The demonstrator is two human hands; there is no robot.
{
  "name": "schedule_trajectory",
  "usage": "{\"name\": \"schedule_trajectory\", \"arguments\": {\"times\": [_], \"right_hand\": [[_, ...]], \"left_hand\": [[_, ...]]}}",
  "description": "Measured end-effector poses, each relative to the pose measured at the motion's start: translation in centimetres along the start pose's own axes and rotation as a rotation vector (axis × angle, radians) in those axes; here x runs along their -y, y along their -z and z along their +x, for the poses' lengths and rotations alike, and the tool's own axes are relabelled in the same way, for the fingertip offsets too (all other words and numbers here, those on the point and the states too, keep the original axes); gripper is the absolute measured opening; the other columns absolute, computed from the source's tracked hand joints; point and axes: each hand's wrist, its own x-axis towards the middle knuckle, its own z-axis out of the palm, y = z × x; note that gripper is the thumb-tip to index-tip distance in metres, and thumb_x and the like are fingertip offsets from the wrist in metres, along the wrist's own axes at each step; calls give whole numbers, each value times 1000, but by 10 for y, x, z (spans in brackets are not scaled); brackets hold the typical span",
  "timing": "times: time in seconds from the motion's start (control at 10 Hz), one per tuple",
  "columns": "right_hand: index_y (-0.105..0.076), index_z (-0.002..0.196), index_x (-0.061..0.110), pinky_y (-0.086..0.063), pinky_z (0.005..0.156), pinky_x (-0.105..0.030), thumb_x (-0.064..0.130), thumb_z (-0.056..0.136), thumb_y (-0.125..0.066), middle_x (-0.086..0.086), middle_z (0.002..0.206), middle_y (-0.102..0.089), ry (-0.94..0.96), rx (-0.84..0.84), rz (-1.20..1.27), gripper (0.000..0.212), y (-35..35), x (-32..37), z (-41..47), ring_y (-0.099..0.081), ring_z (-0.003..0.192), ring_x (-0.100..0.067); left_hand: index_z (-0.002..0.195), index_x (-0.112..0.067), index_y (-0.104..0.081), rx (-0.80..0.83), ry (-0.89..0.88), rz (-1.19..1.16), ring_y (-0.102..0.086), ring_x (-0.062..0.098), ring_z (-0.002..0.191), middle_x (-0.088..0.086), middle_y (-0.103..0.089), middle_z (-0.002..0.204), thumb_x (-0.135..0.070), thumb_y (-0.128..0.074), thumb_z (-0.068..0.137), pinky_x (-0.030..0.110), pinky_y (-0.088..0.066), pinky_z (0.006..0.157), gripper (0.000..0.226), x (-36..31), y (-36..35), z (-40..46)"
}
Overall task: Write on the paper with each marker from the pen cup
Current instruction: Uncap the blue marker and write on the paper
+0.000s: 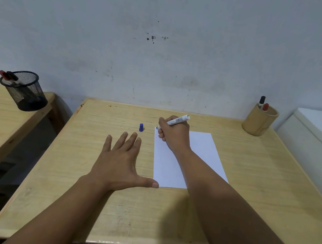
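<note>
I'm gripping the white marker (177, 120) in my right hand (174, 135), fingers wrapped tight round the smooth plastic barrel, tip sitting at the top-left corner of the paper (201, 156), so I'm judging this as the start of the writing step with the first marker; no ink visible on the sheet yet. My left hand (121, 160) is lying open and flat on the table (92, 203), holding nothing, thumb touching the sheet's near-left corner, probably pinning it. The blue cap (141, 127), small and tapered, is standing upright on the wood just left of the paper. Next move is calling for a steady stroke while keeping the thin sheet from sliding on the slick pale-wood laminate. The pen cup (258, 121), a round wooden cylinder, is sitting at the far-right corner with a black-capped and a red-capped marker inside. A black mesh cup (24, 92) is standing on the neighbouring desk at left.
</note>
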Motion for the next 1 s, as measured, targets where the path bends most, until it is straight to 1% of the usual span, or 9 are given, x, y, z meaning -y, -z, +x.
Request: {"name": "schedule_trajectory", "arguments": {"times": [0.1,0.2,0.3,0.4,0.6,0.7,0.8,0.9,1.0], "right_hand": [[-62,69,13,-54,59,-34,27,87,-76,-20,70,-75,6,-2,-1,27,-1,1,-1,-66,56,-22],[-61,67,14,-54,59,-35,24,88,-75,-9,64,-73,10,1,-8,27,-1,2,-3,-66,57,-22],[-60,62,19,-55,60,-37,26,86,-74,-16,69,-76,20,1,-26,28,-1,2,-4,-68,58,-22],[-62,56,24,-57,62,-39,30,84,-73,-15,71,-77,32,-1,-77,30,-2,2,-5,-69,57,-21],[-65,57,27,-61,65,-45,35,80,-71,-11,69,-77,54,4,-152,25,-3,4,-6,-70,56,-21],[-66,57,27,-61,64,-44,35,81,-71,-11,69,-77,65,2,-163,25,-3,5,-7,-69,56,-20],[-66,58,27,-62,63,-45,35,82,-72,-10,68,-77,73,-4,-173,25,-3,4,-7,-71,57,-28],[-68,62,27,-66,68,-53,37,80,-71,-8,67,-77,65,-6,-194,21,-4,4,-7,-77,68,-36],[-66,64,24,-65,68,-55,36,79,-69,-9,68,-77,67,5,-198,20,-4,4,-5,-77,69,-37]], "left_hand": [[167,-22,-2,-7,3,-3,20,15,159,-7,11,174,-114,-27,47,57,9,127,153,-1,0,-1],[167,-22,-3,-13,4,-5,19,15,159,-7,11,174,-114,-27,47,57,9,127,153,-2,1,-2],[167,-21,-3,-15,3,-17,19,15,159,-7,10,174,-114,-29,48,57,10,127,153,-2,2,-2],[167,-22,-2,-11,4,-11,19,15,159,-7,11,174,-114,-27,47,57,10,127,153,-2,2,-2],[167,-22,-3,-12,7,-8,19,14,159,-7,11,174,-114,-27,47,57,9,127,153,-2,2,-2],[167,-22,-2,-6,6,-7,20,15,159,-7,11,174,-114,-27,47,57,9,127,153,-3,3,-2],[167,-22,-3,-8,8,-12,20,14,159,-7,11,174,-114,-26,46,58,9,127,154,-2,3,-2],[167,-22,-3,-14,9,-15,19,14,159,-7,11,174,-114,-26,46,58,9,127,154,-2,2,-1],[167,-22,-4,-13,5,-18,19,14,159,-7,10,174,-114,-28,47,58,10,127,153,-2,2,-2]]}}
